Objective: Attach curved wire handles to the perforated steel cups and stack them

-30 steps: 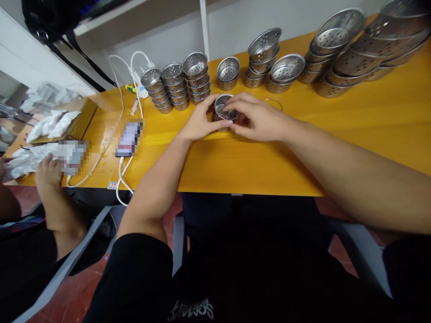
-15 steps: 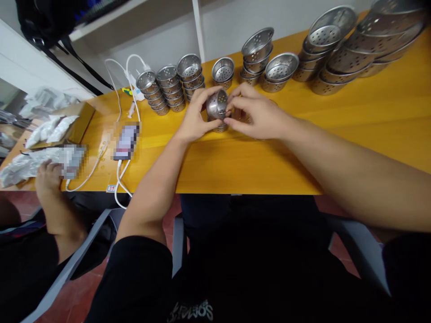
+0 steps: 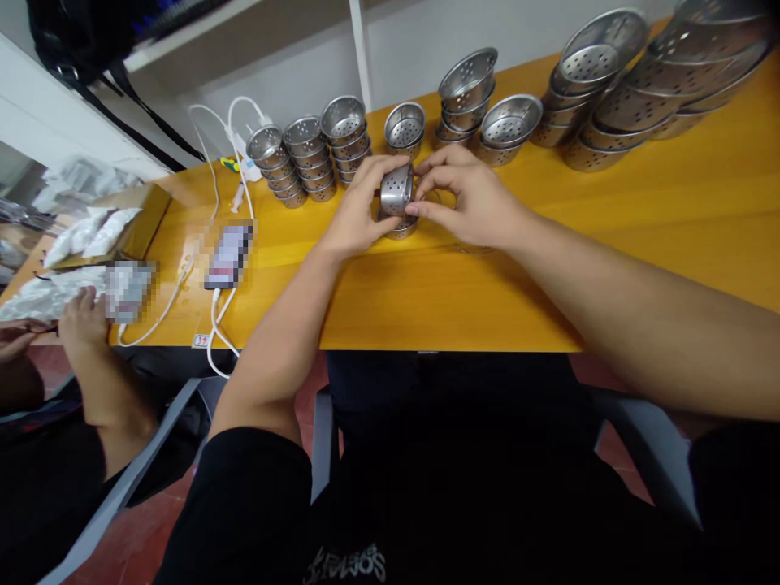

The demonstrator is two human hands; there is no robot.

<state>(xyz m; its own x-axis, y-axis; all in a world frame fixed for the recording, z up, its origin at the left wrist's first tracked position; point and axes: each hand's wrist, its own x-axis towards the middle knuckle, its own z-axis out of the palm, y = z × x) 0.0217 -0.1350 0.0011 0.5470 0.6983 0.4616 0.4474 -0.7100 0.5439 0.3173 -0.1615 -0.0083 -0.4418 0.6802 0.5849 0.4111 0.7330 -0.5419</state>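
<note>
My left hand (image 3: 357, 213) and my right hand (image 3: 464, 197) both grip a small perforated steel cup (image 3: 396, 190), turned on its side a little above the yellow table (image 3: 426, 284). Another small steel cup (image 3: 402, 229) sits on the table right under it. A thin clear ring (image 3: 472, 248) lies on the table beneath my right hand, partly hidden.
Stacks of small perforated cups (image 3: 314, 156) stand behind my hands, with larger strainer bowls (image 3: 615, 89) at the far right. A phone (image 3: 228, 253) with white cables (image 3: 213, 317) lies to the left. Another person's hand (image 3: 82, 321) rests by white bags (image 3: 42, 296) at the left edge.
The cup was lifted off the one below and tipped onto its side between both hands. My view shifted slightly right.
</note>
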